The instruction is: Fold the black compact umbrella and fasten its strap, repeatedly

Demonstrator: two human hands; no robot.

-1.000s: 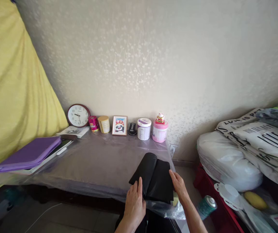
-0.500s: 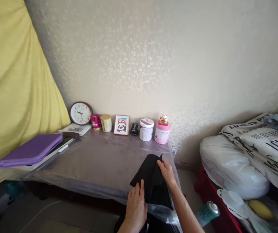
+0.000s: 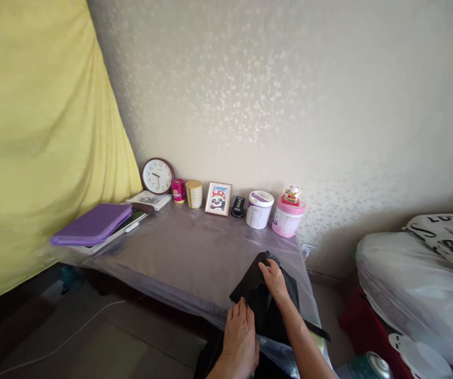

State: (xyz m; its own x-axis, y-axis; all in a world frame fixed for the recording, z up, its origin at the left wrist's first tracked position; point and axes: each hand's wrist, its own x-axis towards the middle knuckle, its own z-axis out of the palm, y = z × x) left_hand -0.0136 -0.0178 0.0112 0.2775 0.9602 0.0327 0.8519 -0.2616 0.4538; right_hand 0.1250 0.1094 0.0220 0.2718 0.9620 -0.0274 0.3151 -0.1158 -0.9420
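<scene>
A folded black fabric item with a strap lies at the near right corner of the table; its exact kind I cannot make out. My right hand has its fingers closed on the fabric's upper part, pinching up a fold. Against its near left edge rests my left hand, fingers stretched out and lying together on the cloth, its thumb hidden. The strap's end pokes out to the right, past my right forearm.
Clear plastic covers the table. Along the wall stand a clock, a picture frame, a white tub and a pink-lidded tub. A purple folder lies left. A spray can and white bag are right.
The view has swung left. My right hand has shifted its hold on the black fabric, which is now more bunched, and a strap has come out on the right.
</scene>
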